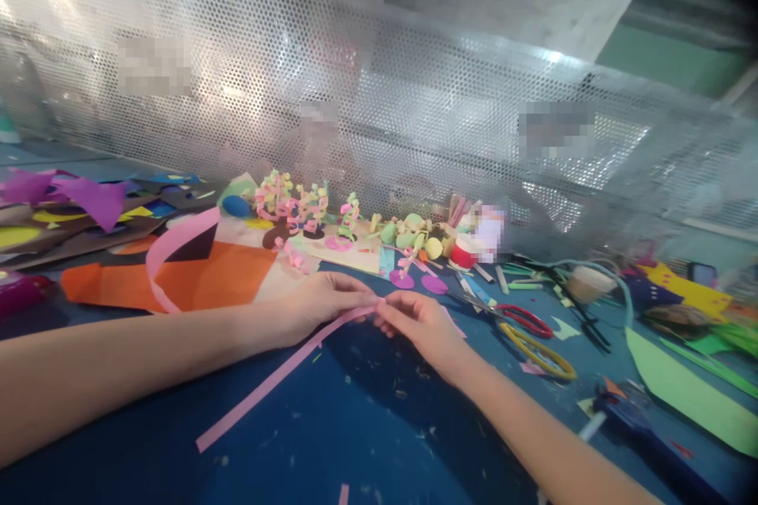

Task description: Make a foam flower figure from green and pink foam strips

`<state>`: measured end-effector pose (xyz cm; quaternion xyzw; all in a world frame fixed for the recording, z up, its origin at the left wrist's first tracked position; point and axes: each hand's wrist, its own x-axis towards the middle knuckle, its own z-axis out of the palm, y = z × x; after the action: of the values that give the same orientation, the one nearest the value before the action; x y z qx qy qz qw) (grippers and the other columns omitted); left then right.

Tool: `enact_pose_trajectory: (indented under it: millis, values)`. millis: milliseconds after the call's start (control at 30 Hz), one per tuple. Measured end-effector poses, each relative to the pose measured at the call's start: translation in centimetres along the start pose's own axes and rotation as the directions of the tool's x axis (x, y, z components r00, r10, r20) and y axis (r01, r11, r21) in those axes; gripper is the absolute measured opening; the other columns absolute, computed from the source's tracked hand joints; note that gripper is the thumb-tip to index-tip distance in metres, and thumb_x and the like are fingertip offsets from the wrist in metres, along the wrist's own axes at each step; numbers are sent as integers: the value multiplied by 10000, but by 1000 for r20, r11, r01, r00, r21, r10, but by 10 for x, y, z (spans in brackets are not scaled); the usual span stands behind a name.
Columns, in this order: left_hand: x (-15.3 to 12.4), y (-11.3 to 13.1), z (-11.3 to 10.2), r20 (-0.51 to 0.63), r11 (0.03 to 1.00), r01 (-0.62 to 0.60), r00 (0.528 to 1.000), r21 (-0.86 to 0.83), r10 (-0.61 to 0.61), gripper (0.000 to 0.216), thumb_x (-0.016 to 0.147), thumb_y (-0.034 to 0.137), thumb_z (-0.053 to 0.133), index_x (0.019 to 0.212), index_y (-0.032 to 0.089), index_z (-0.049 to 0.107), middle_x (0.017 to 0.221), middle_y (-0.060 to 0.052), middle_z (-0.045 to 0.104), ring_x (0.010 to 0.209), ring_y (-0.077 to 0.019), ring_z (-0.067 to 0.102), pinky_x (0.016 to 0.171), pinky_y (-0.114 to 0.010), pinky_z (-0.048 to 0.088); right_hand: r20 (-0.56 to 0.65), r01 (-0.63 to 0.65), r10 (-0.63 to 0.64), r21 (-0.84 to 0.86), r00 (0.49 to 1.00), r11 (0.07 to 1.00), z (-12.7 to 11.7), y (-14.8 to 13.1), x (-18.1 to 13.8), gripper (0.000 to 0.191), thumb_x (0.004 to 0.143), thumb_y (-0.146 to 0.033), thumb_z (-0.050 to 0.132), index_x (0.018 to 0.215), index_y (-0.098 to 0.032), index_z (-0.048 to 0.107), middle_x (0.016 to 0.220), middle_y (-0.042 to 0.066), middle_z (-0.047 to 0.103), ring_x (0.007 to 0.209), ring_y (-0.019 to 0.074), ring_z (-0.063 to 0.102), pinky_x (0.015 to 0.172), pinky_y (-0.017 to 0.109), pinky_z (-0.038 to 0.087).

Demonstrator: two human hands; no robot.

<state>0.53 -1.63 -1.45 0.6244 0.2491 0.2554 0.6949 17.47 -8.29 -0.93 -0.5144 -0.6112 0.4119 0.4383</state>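
A long pink paper strip (278,375) slants over the blue table, its upper end between my two hands. My left hand (323,304) pinches the strip from the left, fingers closed. Fingertips of my right hand (414,323) are pressed together on the strip's tip, touching my left fingertips. Just what the tip does between the fingers is hidden. Beyond the hands stand small curled-paper figures (348,221) in pink, yellow and green. Right of my right hand lie scissors (527,331) with one red and one yellow handle loop.
Orange paper (178,276) and a curled pink strip (157,260) lie left. A blue glue gun (645,442) rests at right, near a light green sheet (687,387). A perforated metal screen (414,95) closes off the back. Paper scraps dot the blue table (355,426).
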Motion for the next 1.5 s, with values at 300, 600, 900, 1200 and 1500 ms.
enact_pose_trajectory:
  millis: [300, 600, 900, 1200, 1500]
  values:
    - [-1, 3, 0, -21, 1000, 17, 1000, 18, -16, 244, 675, 364, 660, 795, 153, 678, 749, -33, 658, 683, -141, 586, 654, -230, 448, -3, -7, 7, 22, 1000, 1000, 1, 1, 0, 263, 741, -422, 598, 771, -163, 629, 675, 6, 637, 608, 114, 559, 605, 247, 457]
    - [-3, 7, 4, 2, 999, -27, 1000, 20, 27, 239, 658, 319, 686, 838, 162, 674, 796, -29, 671, 746, -129, 592, 725, -237, 438, -31, 27, -27, -9, 999, 1000, 0, 5, 2, 284, 745, -452, 586, 715, -170, 596, 636, -7, 608, 574, 107, 540, 575, 236, 447]
    - [-2, 6, 4, -31, 998, -42, 999, 56, 44, 209, 636, 293, 694, 793, 159, 664, 707, 17, 622, 668, -94, 542, 716, -233, 414, -100, 148, -144, 30, 984, 989, -2, 1, 3, 306, 730, -343, 635, 995, -233, 530, 768, -15, 597, 742, 127, 568, 705, 265, 453]
    - [-3, 8, 6, -3, 989, -6, 1000, 149, 7, 214, 632, 319, 683, 777, 162, 681, 715, 1, 630, 661, -102, 540, 690, -222, 422, -60, 141, -149, -122, 987, 982, -6, 2, 3, 169, 756, -349, 591, 814, -200, 645, 750, 12, 630, 698, 140, 557, 671, 278, 451]
    - [-3, 8, 4, -36, 967, 19, 999, 252, -10, 263, 651, 404, 645, 752, 163, 676, 522, 40, 473, 478, -76, 363, 466, -208, 259, -87, 120, -127, -88, 988, 989, -5, 5, 4, 172, 758, -358, 580, 789, -201, 643, 653, -8, 590, 623, 129, 533, 604, 255, 440]
